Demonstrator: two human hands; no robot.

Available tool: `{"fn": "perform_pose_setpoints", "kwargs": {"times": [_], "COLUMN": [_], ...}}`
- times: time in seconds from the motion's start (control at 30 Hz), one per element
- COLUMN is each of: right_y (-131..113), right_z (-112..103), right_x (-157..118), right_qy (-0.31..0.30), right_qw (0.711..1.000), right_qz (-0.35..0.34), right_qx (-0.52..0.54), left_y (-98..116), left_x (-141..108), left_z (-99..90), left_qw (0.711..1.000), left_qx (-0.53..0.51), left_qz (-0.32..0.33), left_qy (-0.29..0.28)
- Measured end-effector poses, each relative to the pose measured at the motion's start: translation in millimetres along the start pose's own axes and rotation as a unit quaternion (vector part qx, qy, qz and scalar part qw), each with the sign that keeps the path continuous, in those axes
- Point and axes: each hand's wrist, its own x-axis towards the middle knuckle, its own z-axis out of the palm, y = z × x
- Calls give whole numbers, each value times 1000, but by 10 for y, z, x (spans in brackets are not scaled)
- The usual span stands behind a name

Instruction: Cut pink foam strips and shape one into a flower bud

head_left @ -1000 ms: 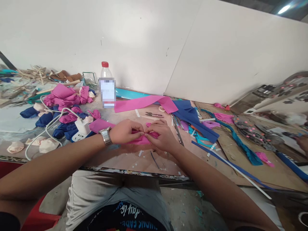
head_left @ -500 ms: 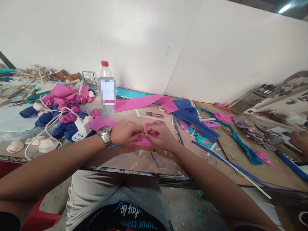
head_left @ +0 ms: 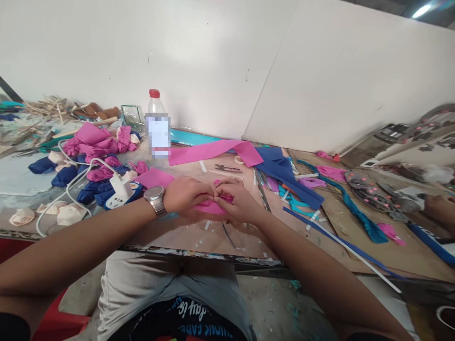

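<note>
A strip of pink fabric (head_left: 209, 208) is gathered between my two hands above the table's front part, and a pink end of fabric reaches out to the left behind my wrist. My left hand (head_left: 188, 195), below a metal watch, pinches the fabric from the left. From the right, my right hand (head_left: 236, 199) pinches it too, its fingertips touching those of the left. The fold between the fingertips is partly hidden. Just behind the hands lie small thread snips (head_left: 228, 168) and a tape ring (head_left: 239, 160).
Pink and blue fabric rosettes (head_left: 94, 142) pile up at left beside a power strip (head_left: 124, 196) with white cable. A red-capped bottle (head_left: 154, 102) stands behind. Blue fabric (head_left: 291, 177) and a white stick (head_left: 355, 251) lie right. Another person's hand (head_left: 441, 208) shows far right.
Both hands have barely moved; the fingertips have shifted slightly on the pink fabric. The pink fabric behind my left wrist has shifted a little to the right.
</note>
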Motion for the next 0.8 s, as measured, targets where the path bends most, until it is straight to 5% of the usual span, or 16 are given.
{"fn": "perform_pose_setpoints", "kwargs": {"times": [0.8], "right_y": [8], "right_z": [-51], "right_x": [-12], "right_qy": [-31], "right_qw": [999], "right_qz": [3], "right_qx": [26], "left_y": [-30], "left_x": [17], "left_z": [-43], "left_qw": [991], "left_qx": [-127], "left_qz": [3], "left_qy": [-27]}}
